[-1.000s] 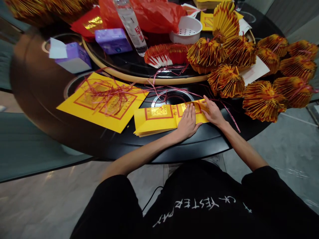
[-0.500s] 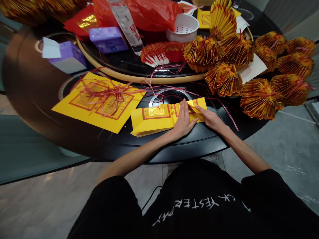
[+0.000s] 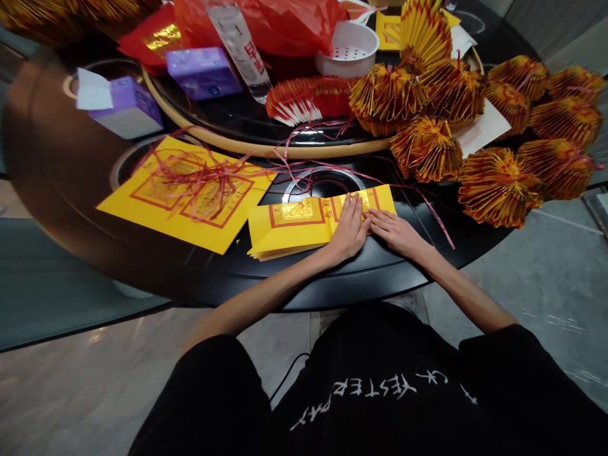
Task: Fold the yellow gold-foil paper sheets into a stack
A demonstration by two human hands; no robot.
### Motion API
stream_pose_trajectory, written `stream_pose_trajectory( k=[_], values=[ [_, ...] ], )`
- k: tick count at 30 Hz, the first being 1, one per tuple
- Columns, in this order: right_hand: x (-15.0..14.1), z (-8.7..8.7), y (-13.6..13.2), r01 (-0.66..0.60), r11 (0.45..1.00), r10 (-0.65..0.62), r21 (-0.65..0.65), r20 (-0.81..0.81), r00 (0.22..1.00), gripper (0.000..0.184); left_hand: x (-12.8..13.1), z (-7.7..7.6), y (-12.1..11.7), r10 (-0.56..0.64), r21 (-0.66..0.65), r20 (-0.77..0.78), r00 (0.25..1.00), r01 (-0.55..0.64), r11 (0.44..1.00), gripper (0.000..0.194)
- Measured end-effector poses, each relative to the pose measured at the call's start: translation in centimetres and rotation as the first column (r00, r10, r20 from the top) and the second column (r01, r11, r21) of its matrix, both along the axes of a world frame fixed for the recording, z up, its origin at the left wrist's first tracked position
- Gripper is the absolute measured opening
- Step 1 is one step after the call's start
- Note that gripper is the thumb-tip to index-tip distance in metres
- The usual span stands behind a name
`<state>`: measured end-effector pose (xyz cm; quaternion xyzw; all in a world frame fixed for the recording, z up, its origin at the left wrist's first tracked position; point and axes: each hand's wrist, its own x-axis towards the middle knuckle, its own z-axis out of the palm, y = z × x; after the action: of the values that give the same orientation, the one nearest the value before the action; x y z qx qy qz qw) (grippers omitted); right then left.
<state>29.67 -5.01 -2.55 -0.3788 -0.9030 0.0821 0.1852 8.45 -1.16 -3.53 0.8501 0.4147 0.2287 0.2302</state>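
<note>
Folded yellow joss paper (image 3: 299, 231) with red frames and gold prints lies in a thin stack near the table's front edge. My left hand (image 3: 349, 231) rests flat on its right half, fingers stretched out. My right hand (image 3: 393, 232) lies beside it, its outstretched fingers pressing on the right part of the paper and almost touching the left hand. To the left, a flat yellow sheet (image 3: 190, 231) carries a tangle of pinkish-red string (image 3: 199, 174). Part of the printed design is hidden under my hands.
Several pleated gold-and-red paper fans (image 3: 498, 187) crowd the right side. On the turntable (image 3: 228, 147) are a water bottle (image 3: 240, 50), a purple tissue pack (image 3: 203, 73), a white strainer basket (image 3: 349, 54) and a red plastic bag (image 3: 294, 25). Another tissue pack (image 3: 126, 107) stands left.
My right hand has let go of the lifted paper edge and moved left, flattening onto the paper. That flap now lies down. My left hand stays nearly in place.
</note>
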Motion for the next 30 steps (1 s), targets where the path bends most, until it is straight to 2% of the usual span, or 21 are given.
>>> stream_pose_trajectory(
  k=[4,9,13,30],
  values=[
    [0.0,-0.4,0.2,-0.010,1.000,0.011,-0.010,0.032,0.999,0.055,0.2,0.2,0.1,0.002,-0.015,-0.075,0.997,-0.003,1.000,0.069],
    [-0.1,-0.7,0.4,-0.009,0.999,0.009,-0.043,0.021,1.000,0.052,0.5,1.6,0.1,-0.019,0.029,-0.248,0.969,0.026,0.999,0.071],
    [-0.3,-0.5,0.4,-0.008,0.998,0.010,-0.060,0.033,0.999,0.051,0.5,2.4,-0.2,-0.013,0.059,-0.320,0.947,0.034,0.998,0.072],
    [-0.3,0.0,0.2,-0.027,0.997,0.033,-0.067,0.094,0.995,0.052,0.5,1.8,-0.6,-0.006,0.087,-0.343,0.939,0.039,0.995,0.076]
  ],
)
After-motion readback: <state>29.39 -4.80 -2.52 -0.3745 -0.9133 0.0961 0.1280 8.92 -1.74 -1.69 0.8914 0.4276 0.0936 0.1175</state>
